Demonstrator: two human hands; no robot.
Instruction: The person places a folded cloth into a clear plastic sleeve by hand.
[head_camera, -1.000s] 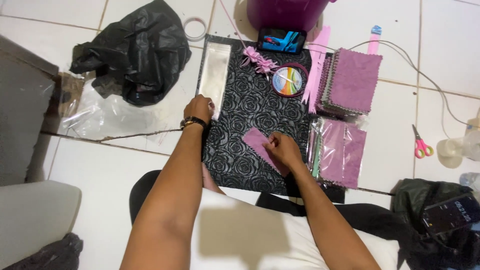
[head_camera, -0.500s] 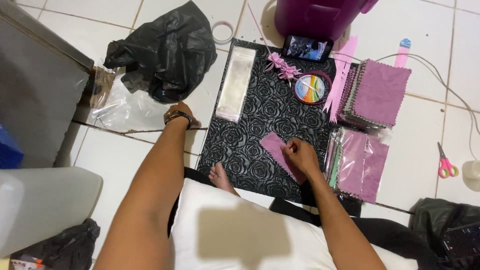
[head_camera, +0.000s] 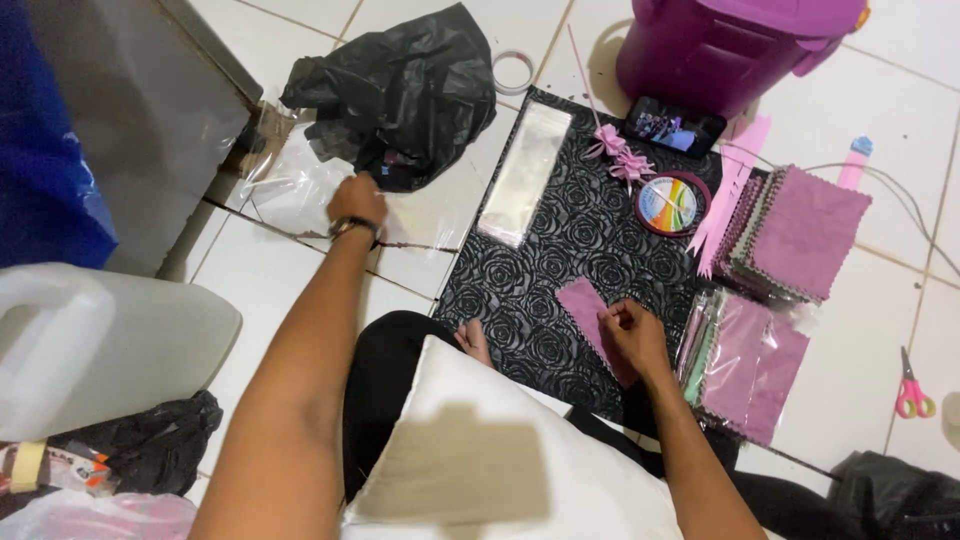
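One head-worn camera looks steeply down, fairly near, at the tiled floor (head_camera: 300, 290) and black mat (head_camera: 520, 280).

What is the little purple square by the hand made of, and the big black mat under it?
The small purple square piece under the right hand looks like soft matte cloth or felt. The black rose-patterned mat seems embossed fabric or vinyl: its raised roses catch a slight sheen, though I can't tell which.

phone (head_camera: 673, 127) on mat (head_camera: 520, 290), scissors (head_camera: 911, 385) right, jug (head_camera: 100, 345) left
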